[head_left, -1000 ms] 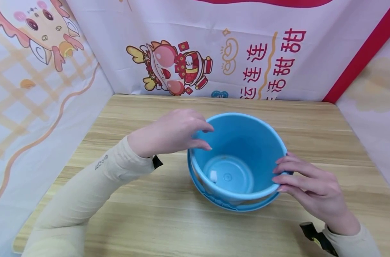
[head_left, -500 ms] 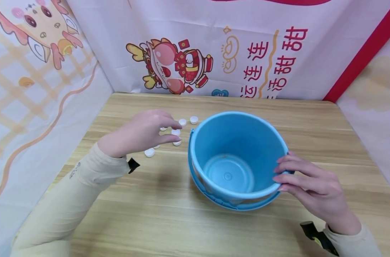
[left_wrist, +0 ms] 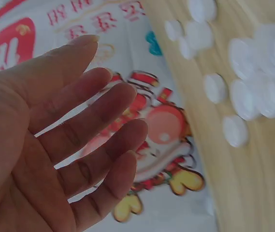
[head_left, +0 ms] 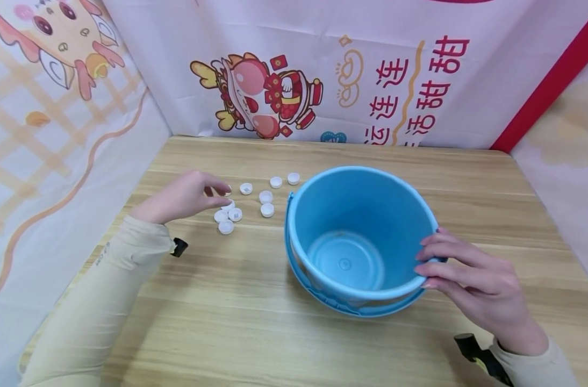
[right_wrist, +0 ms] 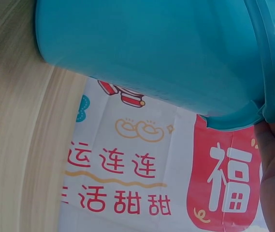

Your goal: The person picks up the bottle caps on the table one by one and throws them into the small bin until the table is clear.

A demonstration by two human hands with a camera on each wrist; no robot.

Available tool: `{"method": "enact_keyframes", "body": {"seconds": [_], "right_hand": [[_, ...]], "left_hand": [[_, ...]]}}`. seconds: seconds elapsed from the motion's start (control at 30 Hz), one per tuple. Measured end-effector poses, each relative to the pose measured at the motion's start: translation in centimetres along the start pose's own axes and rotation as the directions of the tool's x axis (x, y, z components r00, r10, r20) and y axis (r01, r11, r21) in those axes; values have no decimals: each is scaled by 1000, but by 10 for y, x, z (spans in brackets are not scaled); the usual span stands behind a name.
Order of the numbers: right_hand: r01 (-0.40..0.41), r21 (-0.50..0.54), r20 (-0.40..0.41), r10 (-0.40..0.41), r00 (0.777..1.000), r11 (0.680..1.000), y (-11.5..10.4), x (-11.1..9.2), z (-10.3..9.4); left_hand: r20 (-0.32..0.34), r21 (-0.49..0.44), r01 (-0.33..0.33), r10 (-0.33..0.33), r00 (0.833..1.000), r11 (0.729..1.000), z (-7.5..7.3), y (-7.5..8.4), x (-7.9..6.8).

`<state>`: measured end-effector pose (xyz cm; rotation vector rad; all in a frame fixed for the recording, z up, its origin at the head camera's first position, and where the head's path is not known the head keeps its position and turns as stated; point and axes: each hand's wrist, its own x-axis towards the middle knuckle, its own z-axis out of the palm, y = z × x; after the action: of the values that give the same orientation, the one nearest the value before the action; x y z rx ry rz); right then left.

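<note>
Several small round white caps (head_left: 267,210) lie scattered on the table's left half. Over the leftmost of them hovers my left hand (head_left: 189,196), thumb and fingers apart. In the left wrist view nothing sits between the spread fingers, and the caps (left_wrist: 235,130) lie beyond them. A blue bucket (head_left: 366,207) stands upright to the right of the caps, its handle (head_left: 344,309) lowered along the near side. My right hand (head_left: 482,279) grips the bucket's right rim, fingers over the edge. No cap shows inside the bucket, though its near inner wall is hidden.
The wooden table (head_left: 226,333) meets a printed white cloth (head_left: 361,80) along its back edge. Another patterned cloth (head_left: 71,161) borders the left side. Bare wood lies in front of the bucket.
My left hand has moved left from over the bucket's rim to above the caps. A white piece seen inside the bucket a second ago no longer shows. The right hand keeps its grip.
</note>
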<state>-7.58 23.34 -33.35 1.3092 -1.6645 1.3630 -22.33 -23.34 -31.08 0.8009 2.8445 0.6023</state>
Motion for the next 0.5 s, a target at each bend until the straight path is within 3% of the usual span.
{"method": "enact_keyframes", "body": {"seconds": [0.3, 0.5], "right_hand": [[16, 8, -4, -16, 1000, 1000, 2, -3, -1], [12, 7, 0, -12, 1000, 1000, 1, -2, -1]], "left_hand": [[63, -20, 103, -101, 993, 995, 18, -58, -2], [126, -40, 175, -169, 977, 984, 31, -81, -1]]}}
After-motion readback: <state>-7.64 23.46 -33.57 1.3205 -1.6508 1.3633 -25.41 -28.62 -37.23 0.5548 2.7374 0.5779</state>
